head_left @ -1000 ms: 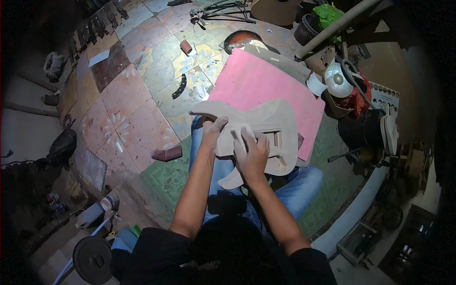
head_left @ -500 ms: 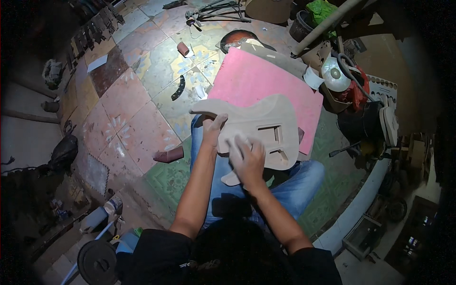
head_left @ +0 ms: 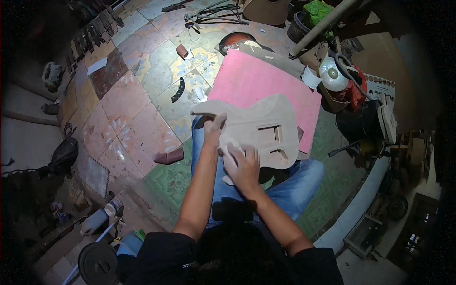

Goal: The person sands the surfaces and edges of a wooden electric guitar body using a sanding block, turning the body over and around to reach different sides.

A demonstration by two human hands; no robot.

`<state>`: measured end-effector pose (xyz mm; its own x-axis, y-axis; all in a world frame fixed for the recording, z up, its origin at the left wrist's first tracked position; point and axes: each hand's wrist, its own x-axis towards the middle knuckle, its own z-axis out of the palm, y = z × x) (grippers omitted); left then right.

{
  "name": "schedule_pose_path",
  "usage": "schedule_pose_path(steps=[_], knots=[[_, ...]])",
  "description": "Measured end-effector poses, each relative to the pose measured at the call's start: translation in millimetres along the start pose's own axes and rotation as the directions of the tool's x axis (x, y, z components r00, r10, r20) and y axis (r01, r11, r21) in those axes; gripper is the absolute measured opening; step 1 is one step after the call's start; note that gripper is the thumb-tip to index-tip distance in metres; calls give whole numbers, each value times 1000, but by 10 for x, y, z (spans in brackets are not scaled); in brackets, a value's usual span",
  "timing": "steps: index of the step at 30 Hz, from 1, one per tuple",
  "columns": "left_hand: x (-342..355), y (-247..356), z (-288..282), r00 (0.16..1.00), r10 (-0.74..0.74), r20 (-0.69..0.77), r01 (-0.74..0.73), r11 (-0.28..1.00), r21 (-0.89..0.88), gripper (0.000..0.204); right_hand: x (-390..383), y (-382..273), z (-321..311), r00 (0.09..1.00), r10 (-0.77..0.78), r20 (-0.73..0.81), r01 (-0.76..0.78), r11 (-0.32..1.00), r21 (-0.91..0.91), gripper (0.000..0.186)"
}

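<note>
A pale, unpainted electric guitar body [head_left: 251,116] with carved cavities lies tilted across my jeans-clad legs [head_left: 299,183], its right part over a pink board [head_left: 261,71]. My left hand [head_left: 213,130] is closed round its left part, just below the upper horn. My right hand [head_left: 242,168] is bent over the lower left of the body's face, fingers curled and pale with dust, pressed on something whitish that I cannot make out clearly. The lower horn is mostly hidden under this hand.
Tiled floor [head_left: 123,99] holds a curved dark part [head_left: 178,90], reddish sandpaper pieces [head_left: 168,156], a metal stand [head_left: 213,16] and a sunburst body [head_left: 237,40]. A pole [head_left: 313,35], black drum [head_left: 356,118] and clutter line the right; a lidded bucket [head_left: 97,263] stands lower left.
My right hand has shifted down and slightly left across the guitar body's face, away from the middle cavity. My left hand keeps its hold; the body has shifted very slightly.
</note>
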<state>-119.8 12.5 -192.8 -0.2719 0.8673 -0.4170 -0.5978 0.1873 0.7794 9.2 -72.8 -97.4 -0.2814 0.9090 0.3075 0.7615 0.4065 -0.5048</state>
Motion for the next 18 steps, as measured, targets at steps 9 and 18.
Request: schedule_pose_path(steps=[9, 18], knots=[[-190, 237, 258, 998, 1, -65, -6, 996, -84, 32, 174, 83, 35, 999, 51, -4, -51, 998, -37, 41], [62, 4, -32, 999, -50, -20, 51, 997, 62, 39, 204, 105, 83, 1000, 10, -15, -11, 998, -54, 40]])
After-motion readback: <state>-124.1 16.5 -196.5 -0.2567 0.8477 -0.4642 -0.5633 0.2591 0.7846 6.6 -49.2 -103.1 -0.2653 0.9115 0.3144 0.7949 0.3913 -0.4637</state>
